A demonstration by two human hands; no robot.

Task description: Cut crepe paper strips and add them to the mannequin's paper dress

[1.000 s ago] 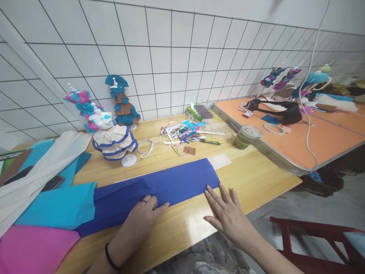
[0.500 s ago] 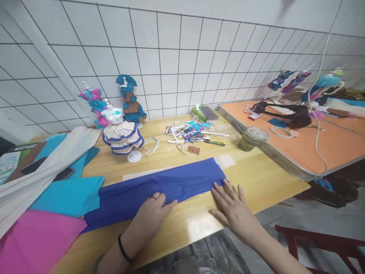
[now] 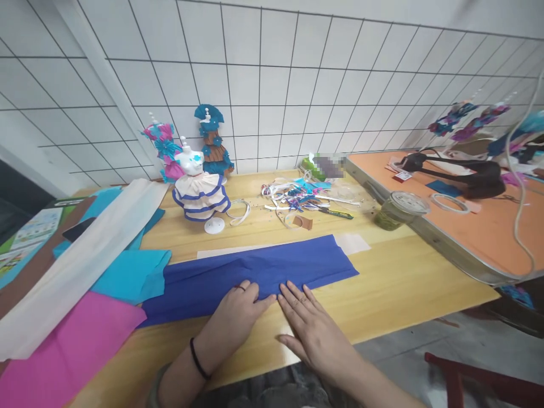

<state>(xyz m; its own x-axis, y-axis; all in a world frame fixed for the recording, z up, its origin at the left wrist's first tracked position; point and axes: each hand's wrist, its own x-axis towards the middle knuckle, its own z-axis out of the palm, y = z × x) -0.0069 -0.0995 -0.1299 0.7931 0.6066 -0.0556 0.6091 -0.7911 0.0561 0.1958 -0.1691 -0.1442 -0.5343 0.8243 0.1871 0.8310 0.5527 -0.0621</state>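
Observation:
A long folded strip of dark blue crepe paper (image 3: 297,260) lies along the wooden table. On its near edge rests my left hand (image 3: 240,309), closed, its fingers curled onto the paper and its thumb stretched along the edge; the fingertips are partly hidden. My right hand (image 3: 310,323) lies open and flat just right of that thumb, fingertips touching the strip's near edge. Under the strip, a pale sheet (image 3: 356,243) shows at the far side.
Turquoise paper (image 3: 131,275), magenta paper (image 3: 80,351) and a cream strip (image 3: 85,266) overlap at left. Behind stand a doll figure in a ruffled skirt (image 3: 199,195), paper scraps (image 3: 297,195), a utility knife (image 3: 335,212) and a lidded jar (image 3: 399,209). An orange table (image 3: 476,232) adjoins at right.
My right hand has slid left along the blue paper's near edge, from its right end to beside my left thumb. The view has turned slightly left.

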